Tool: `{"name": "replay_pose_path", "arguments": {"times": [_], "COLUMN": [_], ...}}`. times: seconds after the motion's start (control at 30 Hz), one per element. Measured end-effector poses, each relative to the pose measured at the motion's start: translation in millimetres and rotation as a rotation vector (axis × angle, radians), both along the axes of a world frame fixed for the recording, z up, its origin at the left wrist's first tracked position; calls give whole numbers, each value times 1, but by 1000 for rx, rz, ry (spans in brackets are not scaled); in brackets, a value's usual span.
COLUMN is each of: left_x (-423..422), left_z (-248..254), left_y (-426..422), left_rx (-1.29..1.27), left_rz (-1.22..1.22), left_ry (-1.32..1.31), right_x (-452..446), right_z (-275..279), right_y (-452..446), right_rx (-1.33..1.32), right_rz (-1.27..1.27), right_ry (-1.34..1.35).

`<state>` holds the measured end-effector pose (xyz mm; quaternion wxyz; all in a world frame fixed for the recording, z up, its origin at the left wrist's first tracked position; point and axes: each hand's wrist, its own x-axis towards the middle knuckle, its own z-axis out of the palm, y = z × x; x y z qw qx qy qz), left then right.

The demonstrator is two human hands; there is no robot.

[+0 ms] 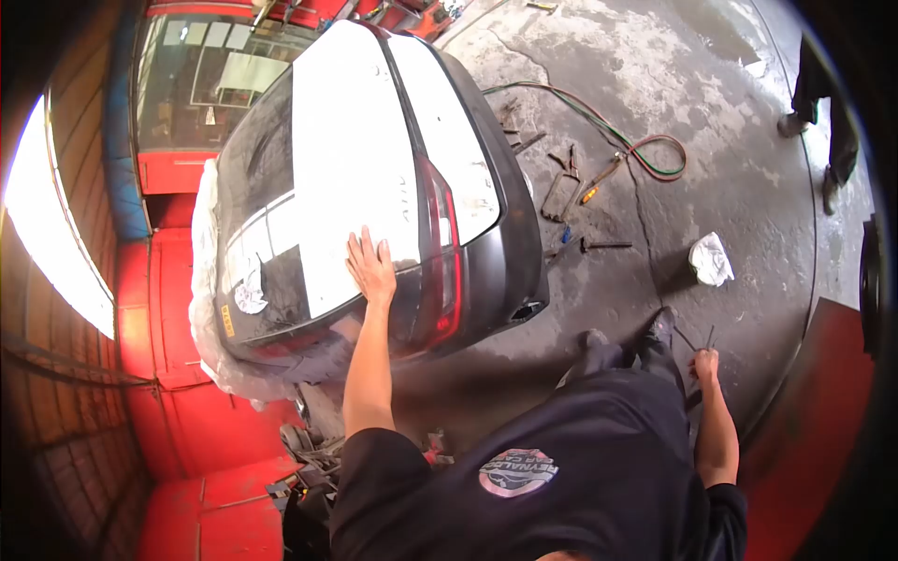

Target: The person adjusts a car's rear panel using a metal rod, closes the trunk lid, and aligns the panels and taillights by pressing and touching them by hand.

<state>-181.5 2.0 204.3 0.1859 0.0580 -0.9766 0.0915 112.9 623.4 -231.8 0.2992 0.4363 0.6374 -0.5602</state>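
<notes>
My left hand (pixel 371 266) lies with its fingers spread on the rear of a car, on the white panel (pixel 351 168) beside the red tail light (pixel 441 248). Down at my right side, my right hand (pixel 705 363) is closed around a thin dark tool (pixel 690 342), whose prongs stick out past the fingers; its exact kind is hard to make out. A crumpled white cloth or paper (pixel 251 288) rests on the car's dark glass, left of my left hand.
Floor items include a white bag-like bundle (pixel 711 260), a hammer (pixel 606 245), clamps (pixel 564 185) and a looped red and green hose (pixel 659 157). Another person's legs (pixel 830 122) stand at the upper right. Red cabinets (pixel 178 318) line the left; metal parts (pixel 313 449) lie below the car.
</notes>
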Motion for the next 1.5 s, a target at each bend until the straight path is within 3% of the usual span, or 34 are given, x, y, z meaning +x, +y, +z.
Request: {"name": "replay_pose_path", "arguments": {"times": [0.07,0.13,0.17,0.33,0.57,0.7,1.03,1.33,1.5], "left_x": [-1,-2,-1,-2,-4,-5,-5,-4,-3], "left_z": [1,1,2,6,4,2,-7,-7,-9], "left_y": [3,2,4,11,4,1,-18,-20,-20], "left_rx": [2,-2,3,0,-13,-25,11,37,17], "left_rz": [0,1,0,6,-86,-43,-51,-44,-38], "left_ry": [-5,-2,-2,-9,17,20,58,72,80], "right_x": [-27,-60,-89,-179,-227,-221,-226,-219,-214], "right_z": [23,54,117,203,265,263,264,307,348], "right_y": [-22,-49,-66,-150,-216,-229,-270,-252,-242], "right_rx": [-287,-594,-633,-862,-795,-741,-588,-452,-512], "right_rz": [-224,-183,-205,9,217,270,363,445,490], "right_ry": [67,238,279,430,618,555,706,793,836]}}
